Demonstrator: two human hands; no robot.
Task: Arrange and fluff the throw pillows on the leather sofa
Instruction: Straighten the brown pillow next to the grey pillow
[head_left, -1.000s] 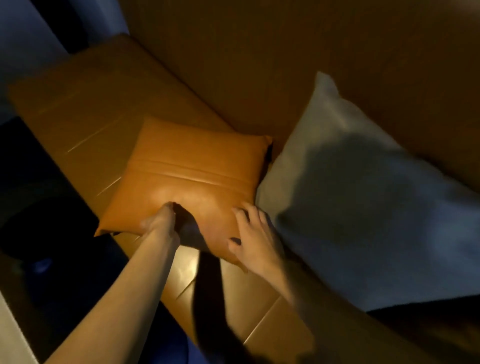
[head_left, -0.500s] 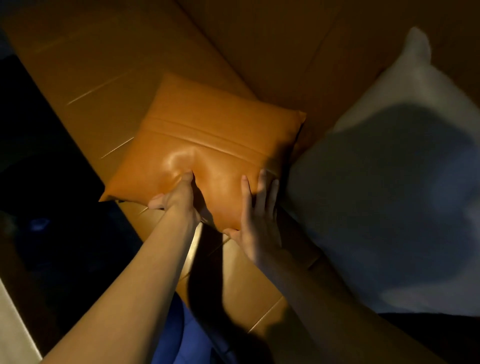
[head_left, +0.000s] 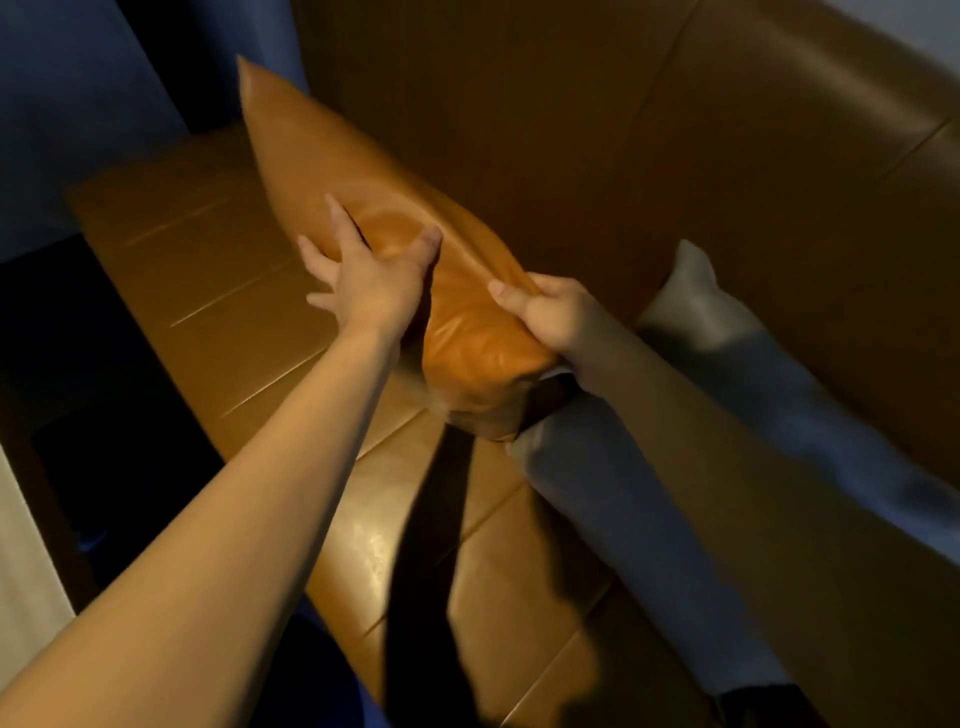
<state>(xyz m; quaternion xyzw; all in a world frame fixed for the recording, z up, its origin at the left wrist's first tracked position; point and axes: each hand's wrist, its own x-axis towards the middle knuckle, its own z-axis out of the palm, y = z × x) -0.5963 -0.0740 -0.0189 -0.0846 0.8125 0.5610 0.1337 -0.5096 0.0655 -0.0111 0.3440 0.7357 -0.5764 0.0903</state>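
A tan leather throw pillow (head_left: 322, 150) stands tilted up off the seat of the brown leather sofa (head_left: 218, 280), its top corner leaning toward the backrest (head_left: 675, 156). My left hand (head_left: 369, 275) presses flat on its front face with fingers spread. My right hand (head_left: 550, 312) pinches the pillow's right edge, thumb on top. A larger grey fabric pillow (head_left: 727, 395) lies against the backrest to the right, partly under my right forearm.
The sofa's seat runs from the far left to the near right, with stitched seams. A dark floor (head_left: 78, 395) lies to the left of the seat edge. A blue wall or curtain (head_left: 78, 104) stands behind the sofa's left end.
The tan pillow went from lying flat on the seat to raised on its edge. My right hand shifted from its near edge to gripping its right side; my left hand moved onto its face.
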